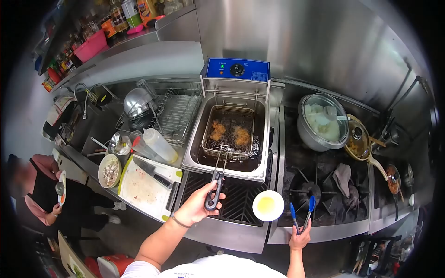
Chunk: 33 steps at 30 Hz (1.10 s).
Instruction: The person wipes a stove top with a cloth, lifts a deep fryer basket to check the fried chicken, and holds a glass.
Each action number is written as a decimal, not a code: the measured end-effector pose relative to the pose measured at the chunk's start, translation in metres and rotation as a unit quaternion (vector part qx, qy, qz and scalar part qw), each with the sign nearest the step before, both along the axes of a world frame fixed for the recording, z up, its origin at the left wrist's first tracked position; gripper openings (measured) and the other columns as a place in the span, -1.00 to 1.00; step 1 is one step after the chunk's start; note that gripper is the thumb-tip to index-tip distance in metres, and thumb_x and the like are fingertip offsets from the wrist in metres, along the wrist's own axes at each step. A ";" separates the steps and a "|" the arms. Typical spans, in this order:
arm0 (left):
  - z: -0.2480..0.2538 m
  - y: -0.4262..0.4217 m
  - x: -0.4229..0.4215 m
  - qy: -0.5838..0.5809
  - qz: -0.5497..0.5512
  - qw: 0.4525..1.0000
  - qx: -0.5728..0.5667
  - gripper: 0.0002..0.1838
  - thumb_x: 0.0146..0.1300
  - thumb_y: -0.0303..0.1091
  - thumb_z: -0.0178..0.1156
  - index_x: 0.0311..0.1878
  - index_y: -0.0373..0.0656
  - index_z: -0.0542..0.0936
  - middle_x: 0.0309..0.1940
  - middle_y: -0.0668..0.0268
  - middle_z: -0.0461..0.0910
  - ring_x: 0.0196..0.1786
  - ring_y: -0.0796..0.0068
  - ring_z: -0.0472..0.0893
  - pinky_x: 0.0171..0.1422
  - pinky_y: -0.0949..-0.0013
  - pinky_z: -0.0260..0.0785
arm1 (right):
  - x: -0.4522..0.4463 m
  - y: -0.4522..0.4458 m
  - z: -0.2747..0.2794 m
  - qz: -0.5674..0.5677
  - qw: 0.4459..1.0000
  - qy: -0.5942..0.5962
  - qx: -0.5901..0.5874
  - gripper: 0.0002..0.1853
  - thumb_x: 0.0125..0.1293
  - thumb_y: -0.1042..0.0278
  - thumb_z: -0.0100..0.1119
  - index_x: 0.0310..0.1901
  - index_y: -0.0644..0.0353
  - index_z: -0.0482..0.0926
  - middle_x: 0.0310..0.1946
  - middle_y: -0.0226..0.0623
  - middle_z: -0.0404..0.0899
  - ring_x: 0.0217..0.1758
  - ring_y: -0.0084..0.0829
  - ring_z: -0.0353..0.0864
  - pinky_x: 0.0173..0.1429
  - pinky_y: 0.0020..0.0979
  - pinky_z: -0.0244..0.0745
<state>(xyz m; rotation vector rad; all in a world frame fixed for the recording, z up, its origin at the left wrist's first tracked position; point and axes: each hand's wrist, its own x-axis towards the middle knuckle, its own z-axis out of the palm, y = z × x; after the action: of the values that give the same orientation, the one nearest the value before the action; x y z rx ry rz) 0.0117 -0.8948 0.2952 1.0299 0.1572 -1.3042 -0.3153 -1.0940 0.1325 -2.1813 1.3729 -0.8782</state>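
Observation:
My left hand (pixel 196 204) is closed around the black handle (pixel 213 193) of a wire fryer basket (pixel 208 149). The basket sits in the dark oil of a deep fryer (pixel 191 160), and a few browned, battered pieces (pixel 241 135) are frying in it amid bubbles. In my right hand (pixel 300 239) is a pair of tongs (pixel 310 206) with blue tips, which point away from me and stand apart with nothing between them. Left of the tongs, a small white bowl (pixel 280 211) with yellow liquid stands on the front edge of the range.
A knife (pixel 162 180) lies on a white cutting board (pixel 139 191), beside a bowl of chopped food (pixel 104 178). Squeeze bottles (pixel 160 143) and a dish rack (pixel 178 109) stand behind. Burners with a lidded pot (pixel 306 132) and pan (pixel 366 153) are right. Another person (pixel 51 190) stands at far left.

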 end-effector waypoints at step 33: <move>0.099 0.001 -0.007 -0.022 0.083 0.975 -0.203 -0.35 0.28 0.25 -0.26 0.09 -0.17 0.38 0.01 -0.03 0.48 -0.18 0.10 0.62 -0.18 0.13 0.52 | -0.002 0.004 -0.001 -0.023 0.997 0.067 -0.016 -0.22 -0.04 0.12 0.36 0.23 0.18 0.27 -0.52 -0.28 0.42 -0.47 -0.26 0.44 -0.33 -0.24 0.35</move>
<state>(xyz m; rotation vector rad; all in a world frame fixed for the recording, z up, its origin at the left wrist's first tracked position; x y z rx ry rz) 0.0047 -0.8937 0.3941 0.6793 -0.0561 -1.1016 -0.3169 -1.0901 0.1312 -2.2767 1.4869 -0.7880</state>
